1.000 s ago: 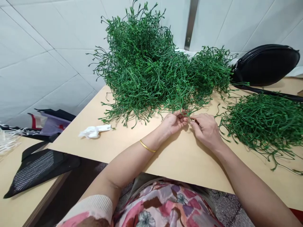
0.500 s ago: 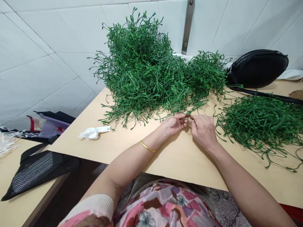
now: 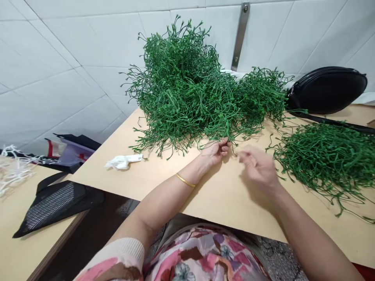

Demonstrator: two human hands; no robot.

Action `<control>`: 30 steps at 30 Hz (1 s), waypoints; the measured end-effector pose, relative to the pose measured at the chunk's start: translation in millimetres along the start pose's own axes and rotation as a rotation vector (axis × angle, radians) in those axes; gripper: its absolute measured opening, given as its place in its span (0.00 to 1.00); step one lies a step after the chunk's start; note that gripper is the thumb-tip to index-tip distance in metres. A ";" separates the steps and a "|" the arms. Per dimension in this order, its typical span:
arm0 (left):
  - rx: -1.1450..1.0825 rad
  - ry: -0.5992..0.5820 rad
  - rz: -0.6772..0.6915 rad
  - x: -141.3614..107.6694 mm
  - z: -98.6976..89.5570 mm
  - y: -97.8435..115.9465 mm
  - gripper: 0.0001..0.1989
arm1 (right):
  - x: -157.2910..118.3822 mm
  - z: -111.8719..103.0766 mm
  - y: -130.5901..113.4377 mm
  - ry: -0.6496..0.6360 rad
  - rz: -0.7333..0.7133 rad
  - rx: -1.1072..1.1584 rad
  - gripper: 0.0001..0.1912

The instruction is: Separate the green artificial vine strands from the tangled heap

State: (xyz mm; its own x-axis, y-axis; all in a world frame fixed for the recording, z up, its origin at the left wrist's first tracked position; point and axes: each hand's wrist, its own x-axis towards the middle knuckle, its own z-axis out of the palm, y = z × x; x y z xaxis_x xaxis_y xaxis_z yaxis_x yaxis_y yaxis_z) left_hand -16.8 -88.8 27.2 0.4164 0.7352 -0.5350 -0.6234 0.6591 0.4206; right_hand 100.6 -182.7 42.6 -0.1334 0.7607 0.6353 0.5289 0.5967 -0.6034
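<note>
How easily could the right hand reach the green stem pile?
Probably easily: the right hand hovers open beside the green stem pile, with only a strip of tabletop between them.

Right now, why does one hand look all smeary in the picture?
In the head view, the right hand is blurred, probably because it was moving when the picture was taken. The left hand and the pile of green sprigs look sharp. In that view, the right hand also casts a soft shadow on the tan tabletop.

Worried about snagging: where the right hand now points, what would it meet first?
Probably a thin green stem hanging beside the left hand; the right hand is blurred, so depth is unclear.
</note>
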 end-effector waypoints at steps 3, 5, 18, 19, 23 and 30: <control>0.139 -0.113 -0.044 0.2 -5.6 0.8 0.11 | 4.6 -16.8 18.5 0.341 0.308 0.179 0.07; 0.150 -0.138 -0.059 1.3 -7.5 1.7 0.11 | 4.9 -22.4 28.6 0.349 0.396 0.249 0.08; 0.347 -0.203 -0.131 -9.9 -1.7 -8.3 0.09 | -1.5 -2.2 38.1 -0.038 0.237 -0.284 0.11; 0.376 -0.215 -0.127 -10.1 -1.7 -8.7 0.09 | -1.4 -2.9 39.4 -0.048 0.236 -0.284 0.11; 0.487 -0.237 -0.124 -10.0 -2.5 -6.3 0.08 | -0.1 -8.1 41.3 -0.058 0.256 -0.183 0.10; 0.549 -0.337 -0.294 -11.2 -4.4 5.9 0.12 | 5.2 -20.8 56.4 0.095 0.617 0.352 0.09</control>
State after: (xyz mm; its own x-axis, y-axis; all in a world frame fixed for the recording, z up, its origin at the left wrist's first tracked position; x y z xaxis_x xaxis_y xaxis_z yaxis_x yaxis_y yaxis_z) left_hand -28.0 -93.8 32.4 0.7539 0.4648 -0.4644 -0.0669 0.7574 0.6495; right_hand 147.2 -150.4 21.9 0.1850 0.9701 0.1572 0.1803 0.1238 -0.9758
